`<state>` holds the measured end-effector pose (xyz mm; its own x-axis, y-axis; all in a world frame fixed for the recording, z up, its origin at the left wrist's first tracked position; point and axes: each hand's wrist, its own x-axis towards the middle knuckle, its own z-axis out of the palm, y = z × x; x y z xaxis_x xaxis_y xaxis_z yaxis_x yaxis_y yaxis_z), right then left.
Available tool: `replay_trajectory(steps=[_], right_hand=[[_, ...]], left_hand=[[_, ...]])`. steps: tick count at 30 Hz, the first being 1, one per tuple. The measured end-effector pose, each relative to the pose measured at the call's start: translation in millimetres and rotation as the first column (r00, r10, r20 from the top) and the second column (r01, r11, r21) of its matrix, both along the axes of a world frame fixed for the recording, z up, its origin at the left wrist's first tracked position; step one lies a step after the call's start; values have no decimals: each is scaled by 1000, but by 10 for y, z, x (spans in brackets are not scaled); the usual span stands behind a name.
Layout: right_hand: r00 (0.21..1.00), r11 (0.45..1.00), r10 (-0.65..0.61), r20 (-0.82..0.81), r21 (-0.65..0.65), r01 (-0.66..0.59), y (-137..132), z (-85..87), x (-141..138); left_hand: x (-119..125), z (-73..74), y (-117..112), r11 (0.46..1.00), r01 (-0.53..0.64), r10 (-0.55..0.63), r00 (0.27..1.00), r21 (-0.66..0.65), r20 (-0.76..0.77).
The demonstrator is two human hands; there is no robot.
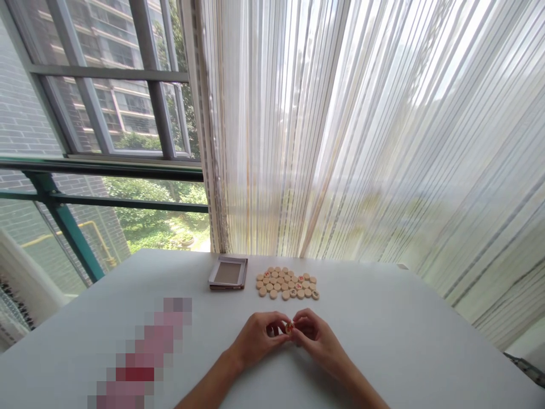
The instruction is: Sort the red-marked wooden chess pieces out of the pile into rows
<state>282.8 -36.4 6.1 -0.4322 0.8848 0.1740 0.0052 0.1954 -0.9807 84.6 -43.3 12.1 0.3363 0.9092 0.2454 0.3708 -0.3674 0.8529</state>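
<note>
My left hand (258, 338) and my right hand (317, 338) meet low over the white table (404, 335), fingers curled. Between their fingertips they pinch a small round wooden game piece (289, 328) with a red mark on its face. Farther back on the table lies a flat cluster of several similar round wooden pieces (286, 283), some showing red or dark marks. Left of that cluster rests a shallow open cardboard box (229, 274).
A sheer striped curtain (361, 130) hangs behind the table's far edge. At the left is a window with grey frames (102, 85) and a green railing (63, 218). A blurred pink-red patch (145, 352) covers part of the table at the front left.
</note>
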Motion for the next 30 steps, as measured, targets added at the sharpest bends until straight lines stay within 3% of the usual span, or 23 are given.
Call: replay_trajectory(steps=[6, 12, 17, 30], right_hand=[[995, 995, -90, 39, 38, 88, 49, 25, 100], [976, 994, -109, 187, 7, 110, 136, 97, 509], [959, 994, -93, 266, -26, 104, 161, 162, 764], [929, 993, -85, 361, -42, 107, 197, 195, 935]], left_hand=[[-37, -8, 19, 999, -36, 36, 999, 15, -22], [-116, 10, 45, 984, -131, 147, 980, 124, -131], [-140, 9, 50, 981, -136, 152, 981, 137, -119], [-142, 33, 59, 985, -140, 147, 987, 97, -71]])
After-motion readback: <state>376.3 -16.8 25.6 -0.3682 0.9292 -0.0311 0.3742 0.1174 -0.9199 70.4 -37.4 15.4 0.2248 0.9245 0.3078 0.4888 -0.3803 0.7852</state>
